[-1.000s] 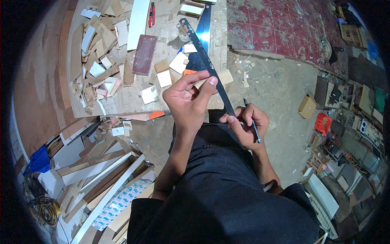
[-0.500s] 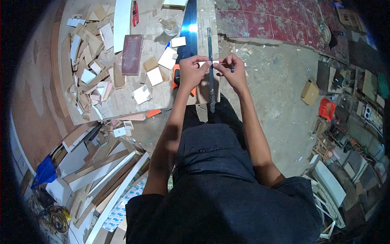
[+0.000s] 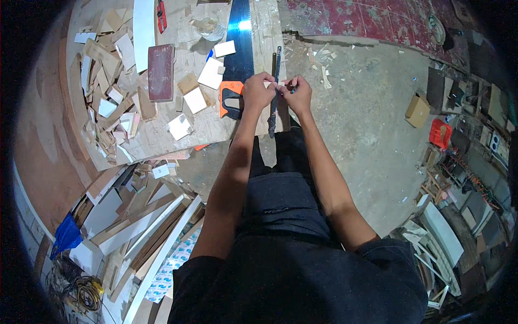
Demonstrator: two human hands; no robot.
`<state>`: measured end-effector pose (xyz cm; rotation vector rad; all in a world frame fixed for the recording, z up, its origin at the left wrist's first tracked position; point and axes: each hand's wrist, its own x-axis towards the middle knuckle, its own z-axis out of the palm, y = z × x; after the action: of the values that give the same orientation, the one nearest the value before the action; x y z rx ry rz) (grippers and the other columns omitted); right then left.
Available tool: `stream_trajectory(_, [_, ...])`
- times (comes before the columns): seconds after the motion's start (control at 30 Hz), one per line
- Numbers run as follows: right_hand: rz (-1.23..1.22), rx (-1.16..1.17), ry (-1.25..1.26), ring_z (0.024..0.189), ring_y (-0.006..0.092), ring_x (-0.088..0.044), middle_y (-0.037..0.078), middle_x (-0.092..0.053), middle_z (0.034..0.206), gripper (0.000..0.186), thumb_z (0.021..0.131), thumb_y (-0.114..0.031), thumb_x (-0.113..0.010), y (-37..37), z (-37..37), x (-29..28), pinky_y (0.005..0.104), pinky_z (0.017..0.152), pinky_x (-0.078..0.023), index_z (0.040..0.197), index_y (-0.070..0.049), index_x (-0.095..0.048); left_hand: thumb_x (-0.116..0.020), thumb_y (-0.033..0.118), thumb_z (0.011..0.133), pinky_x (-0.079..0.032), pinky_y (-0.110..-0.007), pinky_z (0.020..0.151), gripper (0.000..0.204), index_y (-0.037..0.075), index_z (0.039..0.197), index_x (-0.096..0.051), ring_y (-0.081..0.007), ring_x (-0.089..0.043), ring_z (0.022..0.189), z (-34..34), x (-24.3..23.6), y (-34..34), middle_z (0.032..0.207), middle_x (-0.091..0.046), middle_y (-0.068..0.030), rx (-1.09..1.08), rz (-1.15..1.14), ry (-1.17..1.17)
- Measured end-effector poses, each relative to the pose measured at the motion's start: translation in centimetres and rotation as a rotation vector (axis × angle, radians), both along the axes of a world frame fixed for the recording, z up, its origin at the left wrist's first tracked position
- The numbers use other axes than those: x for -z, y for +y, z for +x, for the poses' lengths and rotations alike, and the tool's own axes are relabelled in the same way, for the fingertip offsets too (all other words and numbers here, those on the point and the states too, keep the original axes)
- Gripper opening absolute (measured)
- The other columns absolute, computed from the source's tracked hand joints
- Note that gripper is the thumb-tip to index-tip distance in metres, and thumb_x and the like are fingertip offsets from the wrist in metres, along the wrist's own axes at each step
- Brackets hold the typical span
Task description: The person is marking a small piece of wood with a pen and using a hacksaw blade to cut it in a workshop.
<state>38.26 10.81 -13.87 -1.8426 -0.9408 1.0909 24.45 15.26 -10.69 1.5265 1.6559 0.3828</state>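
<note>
At the table's right edge both my hands meet around a long, narrow dark strip [image 3: 273, 110] with a rough near end. The strip tilts slightly, and a shadow lies beside its far part. My left hand [image 3: 259, 93] pinches a small white piece [image 3: 267, 84], mostly covered by the fingers, against the strip. My right hand [image 3: 299, 98] is closed just right of the strip, a short dark pen-like stick [image 3: 293, 89] tucked among its fingers. What its fingertips press on is hard to make out. Left of my left hand lies a handsaw [image 3: 237, 59] with an orange and black handle.
On the wooden table [image 3: 216, 125] lie white-faced offcuts [image 3: 210, 74], a dark red block [image 3: 161, 73], a red cutter knife [image 3: 161, 16], a clear cup [image 3: 211, 29] and a scrap heap [image 3: 105, 70]. Boards [image 3: 140, 237] lean at lower left. A red crate [image 3: 440, 134] stands at right.
The view has shifted, and the table's contents sit further left. The strip has gone from nearly straight to slightly tilted. My hands stay closed around it, the right fingers more curled.
</note>
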Motion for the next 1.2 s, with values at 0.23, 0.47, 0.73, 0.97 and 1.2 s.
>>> stream_trajectory(0.23, [0.024,0.025,-0.126,0.068,0.0228,-0.065,0.013,-0.071,0.080,0.039,0.070,-0.009,-0.084,0.9,-0.4,-0.9,0.0356,0.066,-0.052,0.077,-0.004,-0.046,-0.076,0.019,0.079,-0.054,-0.044,0.077,0.016,0.010,0.092,-0.075,-0.0361,-0.070,0.089,0.8,-0.2,0.7,0.093,-0.074,-0.0144,-0.030,-0.035,0.069])
stream_trajectory(0.47, [0.003,0.036,-0.190,0.066,0.0306,-0.065,0.015,-0.069,0.077,0.041,0.069,-0.014,-0.086,1.0,-0.9,-1.1,0.0390,0.065,-0.052,0.077,-0.003,-0.047,-0.076,0.021,0.076,-0.054,-0.044,0.075,0.016,0.012,0.089,-0.075,-0.0347,-0.071,0.087,1.7,-0.6,0.6,0.092,-0.075,-0.0119,-0.064,-0.049,0.178])
stream_trajectory(0.73, [-0.024,0.025,-0.232,0.071,0.0220,-0.068,0.014,-0.071,0.079,0.031,0.069,-0.004,-0.075,1.5,-0.9,-1.3,0.0348,0.068,-0.054,0.075,-0.003,-0.045,-0.080,0.022,0.067,-0.055,-0.044,0.068,0.016,0.011,0.077,-0.076,-0.0343,-0.071,0.080,2.7,-1.4,1.7,0.082,-0.074,-0.0125,-0.039,-0.036,0.350])
stream_trajectory(0.97, [-0.039,0.031,-0.260,0.070,0.0232,-0.068,0.015,-0.070,0.077,0.031,0.067,-0.006,-0.075,1.8,-0.9,-1.2,0.0355,0.067,-0.053,0.074,-0.003,-0.045,-0.085,0.023,0.061,-0.057,-0.043,0.070,0.022,0.009,0.074,-0.076,-0.0348,-0.071,0.076,2.8,-1.6,2.4,0.077,-0.072,-0.0159,0.011,-0.120,0.373])
stream_trajectory(1.2, [-0.076,0.021,-0.306,0.070,0.0257,-0.068,0.014,-0.069,0.076,0.031,0.067,-0.007,-0.076,1.9,-0.8,-1.3,0.0365,0.067,-0.053,0.074,-0.003,-0.046,-0.083,0.020,0.063,-0.057,-0.044,0.072,0.018,0.007,0.074,-0.076,-0.0351,-0.071,0.076,3.0,-1.0,2.4,0.078,-0.072,-0.0176,0.011,-0.071,0.359])
